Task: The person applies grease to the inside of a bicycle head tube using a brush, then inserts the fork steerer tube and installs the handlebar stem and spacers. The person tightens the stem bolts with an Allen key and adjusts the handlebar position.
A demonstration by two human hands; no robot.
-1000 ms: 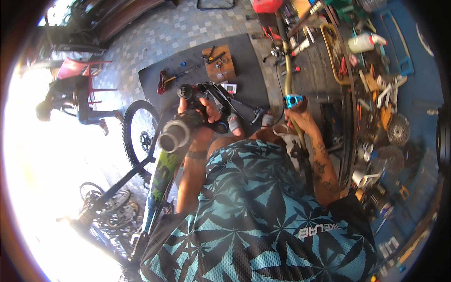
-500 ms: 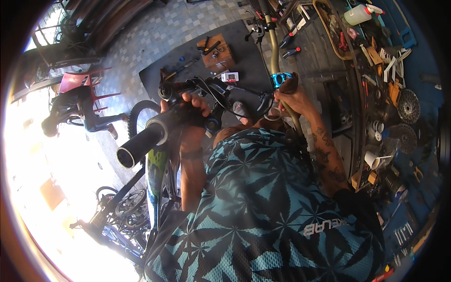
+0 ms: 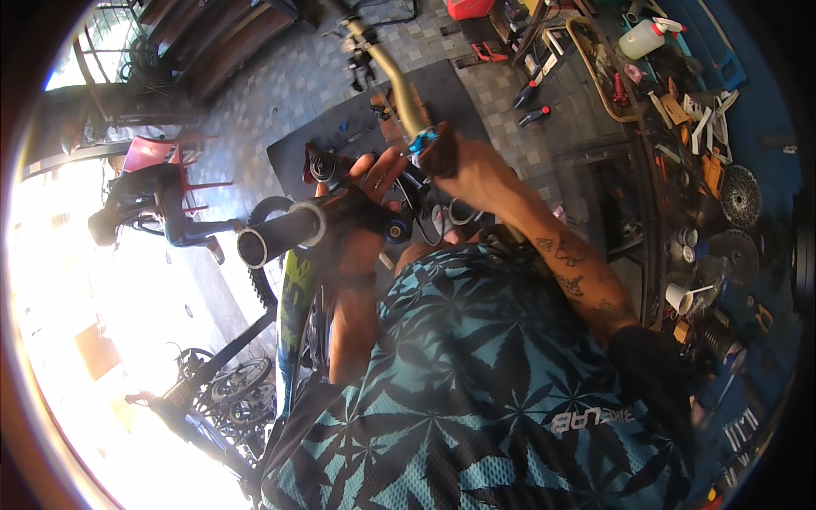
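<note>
My left hand [image 3: 378, 180] is wrapped around the crown of a black bicycle fork [image 3: 348, 212], with its fingertips showing on the far side. The fork's thick, open-ended steerer tube [image 3: 276, 238] points toward the lower left. A round cap [image 3: 323, 166] and a blue knob [image 3: 396, 229] sit at either side of the crown. My right hand [image 3: 472, 170] is closed around a gold handlebar [image 3: 395, 85] beside its blue stem clamp [image 3: 422, 140]. The bar rises away toward the upper left, brake levers [image 3: 360, 64] and cables attached. My right fingertips are mostly hidden.
A green and white bike frame [image 3: 295, 306] stands at my left. A dark mat [image 3: 293, 157] lies on the tiled floor ahead. To the right, a workbench [image 3: 748, 280] carries tools, cassettes, a spray bottle [image 3: 643, 38] and a tray [image 3: 580, 42]. A person [image 3: 140, 204] sits on a red chair at left.
My right hand has swung the handlebar left and up, close to the fork. The fork and my left hand have shifted slightly right. The surroundings have shifted a little with the view.
</note>
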